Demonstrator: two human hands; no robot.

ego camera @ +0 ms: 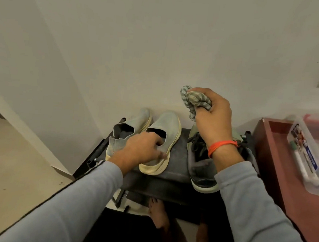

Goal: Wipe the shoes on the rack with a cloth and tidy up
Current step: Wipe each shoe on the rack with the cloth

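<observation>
Dim, warm indoor light; soft overall focus, wide-angle bending at edges.

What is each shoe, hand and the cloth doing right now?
left hand: grips the collar of the right slip-on shoe.
right hand: holds the cloth, raised above the rack.
cloth: bunched up.
left slip-on shoe: upright, untouched.
right slip-on shoe: upright on rack.
dark lace-up shoe: upright, untouched.

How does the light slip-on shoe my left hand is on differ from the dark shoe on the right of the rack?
The light slip-on is pale grey-green with a cream sole and no laces; the dark shoe is charcoal with black laces and a paler sole. The left hand grips the slip-on's collar; the dark shoe is untouched, below the right hand holding the cloth. Both point toward the wall.
</observation>
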